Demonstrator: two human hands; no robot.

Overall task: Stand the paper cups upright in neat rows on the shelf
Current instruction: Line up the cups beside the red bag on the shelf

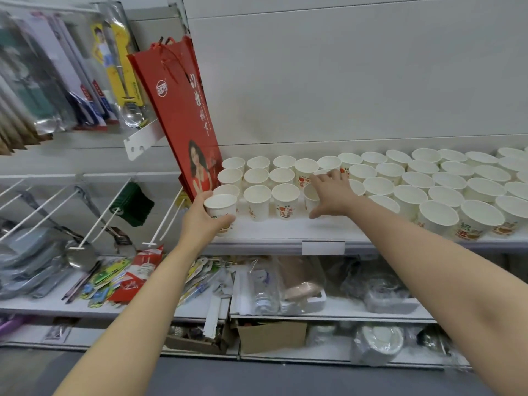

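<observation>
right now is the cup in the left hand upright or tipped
Upright: the cup in the left hand shows its open rim facing up, base at the shelf edge.

White shelf (285,228) carries upright paper cups (285,200).

Light falls even and fairly bright, apparently from overhead, onto the white shelf (285,227) I'm reaching to; its back panel shows no glare. Soft, faint shadows sit under my right hand (333,192) and beneath the paper cups (257,195). Left of the shelf, the hanging packaged spoons (125,81) smear with motion blur and catch small glints. Lines bow at the edges, and the clutter below the shelf is soft.
</observation>
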